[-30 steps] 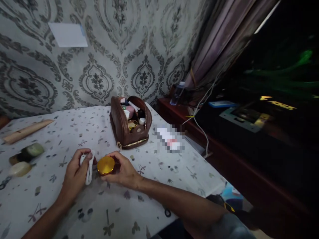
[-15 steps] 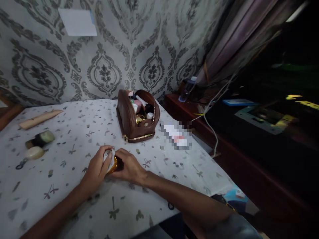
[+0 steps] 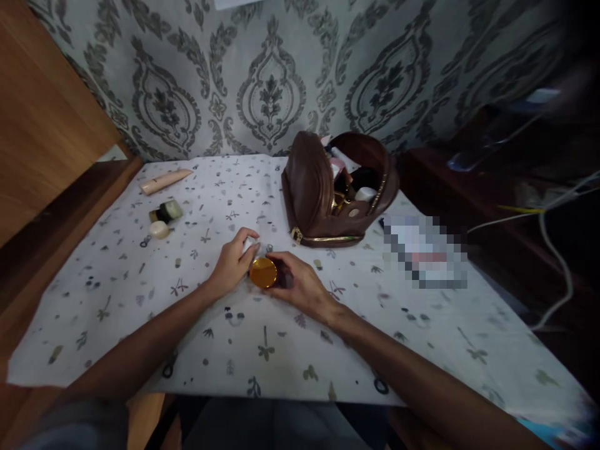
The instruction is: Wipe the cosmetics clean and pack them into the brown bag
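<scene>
My left hand (image 3: 230,265) is closed around a small white item (image 3: 250,244), mostly hidden by the fingers, so its kind does not show. Just beside it, my right hand (image 3: 302,284) grips a small round container with a shiny gold top (image 3: 263,273) and a darker side. The gold top faces up towards me. Both hands are close together over the patterned white tablecloth (image 3: 276,337). Behind them, a brown cosmetic bag (image 3: 309,194) stands unzipped, with several small jars and tubes inside.
At the left lie a beige tube (image 3: 165,181), a small dark-and-green bottle (image 3: 169,211) and a cream rounded item (image 3: 159,230). A blurred-out flat object (image 3: 424,253) lies right of the bag. White cables (image 3: 557,250) hang beyond the table's right edge. A wooden panel (image 3: 51,112) borders the left.
The view has swung left, so the bag and table items appear further right. The gold top now shows as a full disc, while the white item shows less between my left fingers.
</scene>
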### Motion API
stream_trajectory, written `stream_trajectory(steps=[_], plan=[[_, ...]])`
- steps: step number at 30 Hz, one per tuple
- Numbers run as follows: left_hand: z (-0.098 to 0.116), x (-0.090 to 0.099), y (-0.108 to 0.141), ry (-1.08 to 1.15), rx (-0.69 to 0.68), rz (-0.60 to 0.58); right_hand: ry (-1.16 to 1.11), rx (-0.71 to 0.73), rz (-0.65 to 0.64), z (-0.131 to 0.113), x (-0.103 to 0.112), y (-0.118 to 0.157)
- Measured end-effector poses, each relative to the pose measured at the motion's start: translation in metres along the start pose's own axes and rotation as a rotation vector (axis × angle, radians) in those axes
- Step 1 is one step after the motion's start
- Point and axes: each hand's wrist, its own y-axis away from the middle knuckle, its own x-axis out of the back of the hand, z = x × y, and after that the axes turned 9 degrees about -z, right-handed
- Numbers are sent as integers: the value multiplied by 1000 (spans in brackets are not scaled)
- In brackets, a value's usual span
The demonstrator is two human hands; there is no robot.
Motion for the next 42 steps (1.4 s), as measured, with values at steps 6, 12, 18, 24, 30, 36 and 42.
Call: stream_trajectory(steps=[6,12,18,24,30,36,42], plan=[[14,10,5,-27,-107,74,127,33,38,-4,0,-3],[38,0,21,-322,-499,-62,217,88,92,1,-6,0],[42,-5,25,-430,-308,-217,177,147,74,2,-6,0],[43,10,21,-382,-149,-375,105,128,59,1,-4,-2],[46,10,25,-429,-93,-368,145,-2,81,-9,-9,0],[47,10,24,-374,16,-390,176,-95,18,-12,-11,1],[38,13,21,-266,65,-351,199,-57,-38,-16,-14,4]])
